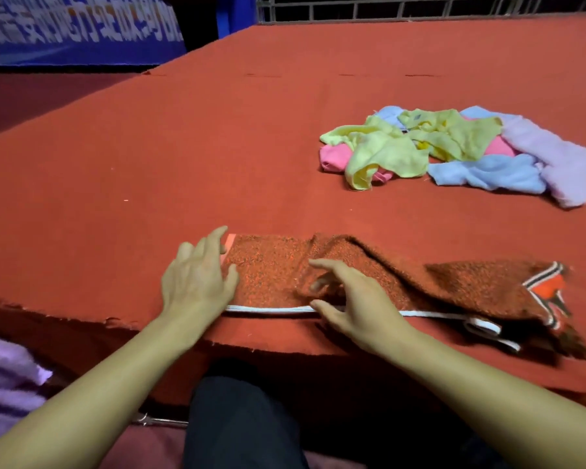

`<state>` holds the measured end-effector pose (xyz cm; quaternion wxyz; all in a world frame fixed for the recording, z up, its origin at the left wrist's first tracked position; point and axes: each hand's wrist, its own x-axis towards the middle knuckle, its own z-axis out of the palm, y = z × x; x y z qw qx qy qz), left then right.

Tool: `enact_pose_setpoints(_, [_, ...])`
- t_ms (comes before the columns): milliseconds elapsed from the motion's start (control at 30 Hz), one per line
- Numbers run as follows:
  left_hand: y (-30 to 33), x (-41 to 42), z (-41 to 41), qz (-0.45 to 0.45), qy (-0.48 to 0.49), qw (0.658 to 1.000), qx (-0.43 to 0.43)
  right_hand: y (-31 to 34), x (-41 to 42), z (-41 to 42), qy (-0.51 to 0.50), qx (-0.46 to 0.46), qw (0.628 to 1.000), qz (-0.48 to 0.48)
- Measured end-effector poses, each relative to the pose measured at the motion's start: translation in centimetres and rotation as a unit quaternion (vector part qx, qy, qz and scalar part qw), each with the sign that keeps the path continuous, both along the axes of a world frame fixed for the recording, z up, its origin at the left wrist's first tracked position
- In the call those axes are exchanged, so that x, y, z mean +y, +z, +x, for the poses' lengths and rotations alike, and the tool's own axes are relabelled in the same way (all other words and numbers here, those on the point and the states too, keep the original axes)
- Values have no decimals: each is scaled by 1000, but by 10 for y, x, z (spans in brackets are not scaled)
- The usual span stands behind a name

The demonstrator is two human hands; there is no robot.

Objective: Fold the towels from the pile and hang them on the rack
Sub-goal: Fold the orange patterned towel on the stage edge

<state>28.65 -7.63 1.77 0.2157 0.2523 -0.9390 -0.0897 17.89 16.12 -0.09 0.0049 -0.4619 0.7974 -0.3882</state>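
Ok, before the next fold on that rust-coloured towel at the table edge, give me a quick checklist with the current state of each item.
1. Left hand placed on the left end of the rust towel, fingers spread: ok.
2. Right hand on the towel's middle, fingers loosely bent; a firm grip: cannot tell.
3. Towel lying flat: not ok, a ridge runs across the middle and the right end is rumpled.
4. Towel fully on the table: not ok, its right end hangs past the near edge.
5. Pile of towels apart from the working area: ok.
6. Rack in view for hanging: cannot tell.
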Motion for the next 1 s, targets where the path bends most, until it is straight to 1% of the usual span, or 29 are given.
enact_pose_setpoints(33, [5, 12, -11, 12, -33, 999, 23, 2, 15, -4, -22, 15, 1000, -2])
enact_pose_setpoints(100, [8, 43, -39, 56, -120, 990, 39, 7, 49, -11, -71, 52, 996, 6])
enact_pose_setpoints(167, [6, 80, -69, 78, -225, 971, 31, 12, 82, -16, -124, 131, 983, 30])
enact_pose_setpoints(233, [5, 119, -98, 93, -317, 944, 17, 16, 115, -20, -180, 236, 952, 71])
enact_pose_setpoints(267, [3, 138, -111, 95, -355, 930, 7, 17, 131, -21, -208, 273, 935, 90])
enact_pose_setpoints(300, [2, 156, -121, 93, -392, 915, -2, 18, 146, -22, -237, 294, 920, 105])
enact_pose_setpoints(367, [-3, 189, -138, 75, -457, 886, -24, 17, 172, -25, -290, 296, 901, 125])
enact_pose_setpoints(467, [-9, 223, -158, 57, -506, 859, -51, 12, 204, -30, -322, 237, 906, 140])
enact_pose_setpoints(600, [-9, 232, -179, 154, -534, 829, -63, 9, 234, -39, -331, 138, 923, 138])
enact_pose_setpoints(633, [-8, 230, -183, 162, -531, 828, -71, 10, 239, -41, -332, 101, 931, 114])
enact_pose_setpoints(700, [-5, 223, -188, 151, -525, 833, -86, 16, 244, -45, -319, -16, 947, 10])
enact_pose_setpoints(733, [-4, 219, -190, 144, -521, 837, -88, 21, 246, -47, -313, -79, 945, -55])
enact_pose_setpoints(800, [2, 214, -193, 145, -516, 841, -82, 33, 248, -53, -314, -169, 920, -161])
enact_pose_setpoints(867, [9, 210, -196, 165, -512, 841, -64, 44, 250, -60, -321, -200, 899, -219])
enact_pose_setpoints(933, [18, 208, -197, 175, -507, 843, -32, 59, 251, -66, -323, -213, 886, -255])
enact_pose_setpoints(1000, [28, 205, -199, 202, -503, 840, -4, 75, 253, -71, -323, -189, 891, -258])
